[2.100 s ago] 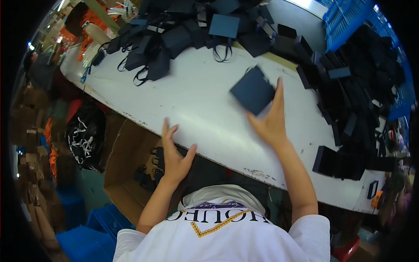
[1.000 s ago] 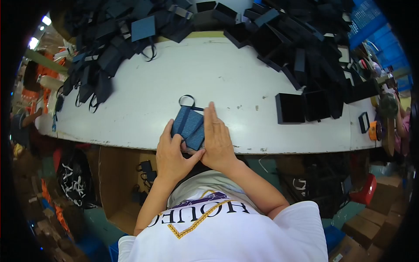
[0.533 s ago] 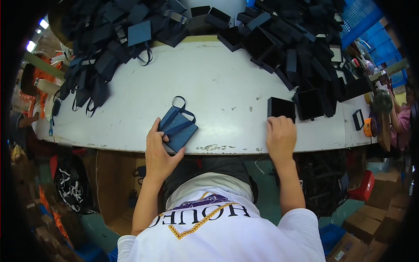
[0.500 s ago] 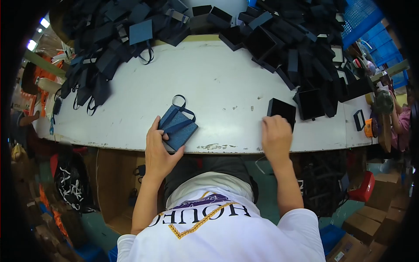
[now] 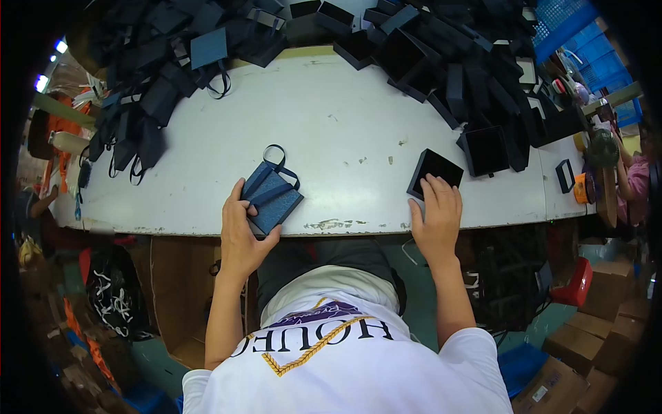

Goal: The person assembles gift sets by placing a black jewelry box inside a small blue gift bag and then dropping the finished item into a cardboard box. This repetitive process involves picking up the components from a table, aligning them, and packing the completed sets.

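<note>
My left hand (image 5: pixel 240 231) grips a flat dark blue box lid (image 5: pixel 279 209) near the table's front edge, fingers along its left side and thumb at its lower corner. A dark ribbon crosses the lid's textured top and loops out past its far corner. My right hand (image 5: pixel 439 219) is on an open black box base (image 5: pixel 441 167), fingertips over its inside and thumb by its near left corner. The base sits tilted in angle on the tabletop, open side up. My palm hides its near edge.
A pile of dark ribboned lids (image 5: pixel 158 96) covers the table's far left. Open black boxes (image 5: pixel 407 58) are heaped at the far right, one box (image 5: pixel 486 150) close to my right hand. A small frame-like piece (image 5: pixel 565 176) and an orange roll (image 5: pixel 585 188) lie rightmost.
My right hand's fingers have stretched out over the black base and its thumb has spread away. The base has turned slightly. My left hand keeps the blue lid; the whole view shifted a little.
</note>
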`<state>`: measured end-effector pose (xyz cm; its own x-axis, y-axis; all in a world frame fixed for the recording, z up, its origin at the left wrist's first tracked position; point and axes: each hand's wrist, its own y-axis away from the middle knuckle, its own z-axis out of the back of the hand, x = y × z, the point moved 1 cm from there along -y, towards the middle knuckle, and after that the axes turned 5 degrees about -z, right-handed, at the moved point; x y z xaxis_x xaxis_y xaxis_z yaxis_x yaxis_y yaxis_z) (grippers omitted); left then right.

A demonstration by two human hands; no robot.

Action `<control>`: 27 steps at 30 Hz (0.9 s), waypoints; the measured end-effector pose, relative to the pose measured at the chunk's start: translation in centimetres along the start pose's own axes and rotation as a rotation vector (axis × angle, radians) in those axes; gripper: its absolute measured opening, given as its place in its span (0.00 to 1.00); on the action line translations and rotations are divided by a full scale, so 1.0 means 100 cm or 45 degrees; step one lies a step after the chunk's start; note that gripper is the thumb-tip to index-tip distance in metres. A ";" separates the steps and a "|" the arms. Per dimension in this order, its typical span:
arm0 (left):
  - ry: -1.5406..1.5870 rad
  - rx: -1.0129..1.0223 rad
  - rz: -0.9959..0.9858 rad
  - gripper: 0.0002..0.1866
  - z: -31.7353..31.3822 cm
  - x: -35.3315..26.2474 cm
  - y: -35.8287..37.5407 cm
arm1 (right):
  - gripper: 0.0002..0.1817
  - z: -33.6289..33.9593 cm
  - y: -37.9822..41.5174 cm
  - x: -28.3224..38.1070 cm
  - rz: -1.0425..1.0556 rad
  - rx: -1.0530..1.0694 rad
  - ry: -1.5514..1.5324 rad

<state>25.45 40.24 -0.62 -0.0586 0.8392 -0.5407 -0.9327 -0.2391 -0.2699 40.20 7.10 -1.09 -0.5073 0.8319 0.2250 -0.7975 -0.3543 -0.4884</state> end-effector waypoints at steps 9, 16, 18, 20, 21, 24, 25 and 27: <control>0.084 0.046 0.005 0.37 0.006 0.002 0.000 | 0.10 0.020 -0.012 0.003 0.123 0.328 -0.320; 0.135 0.059 -0.016 0.38 0.010 0.007 0.004 | 0.38 0.000 -0.011 0.024 -0.166 0.049 -0.371; 0.188 0.063 0.017 0.35 0.011 0.005 0.003 | 0.54 -0.006 -0.011 0.023 -0.316 0.092 -0.296; 0.203 0.059 0.032 0.33 0.012 0.002 0.003 | 0.45 -0.011 -0.008 0.018 -0.381 0.184 -0.207; 0.191 0.057 0.024 0.33 0.013 0.001 0.002 | 0.43 -0.012 -0.009 0.019 -0.380 0.222 -0.167; 0.172 0.064 0.021 0.35 0.014 0.003 0.002 | 0.39 -0.005 -0.016 0.024 -0.372 0.384 0.090; 0.176 0.071 0.023 0.36 0.012 0.004 0.002 | 0.38 -0.007 -0.016 0.024 -0.342 0.399 0.130; 0.151 0.056 -0.015 0.35 0.011 0.007 0.002 | 0.37 -0.012 -0.016 0.021 -0.285 0.425 0.218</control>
<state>24.77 41.33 -0.15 -0.0076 0.7777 -0.6286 -0.9479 -0.2058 -0.2432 40.82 9.98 -0.87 -0.2711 0.9527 0.1375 -0.9577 -0.2527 -0.1375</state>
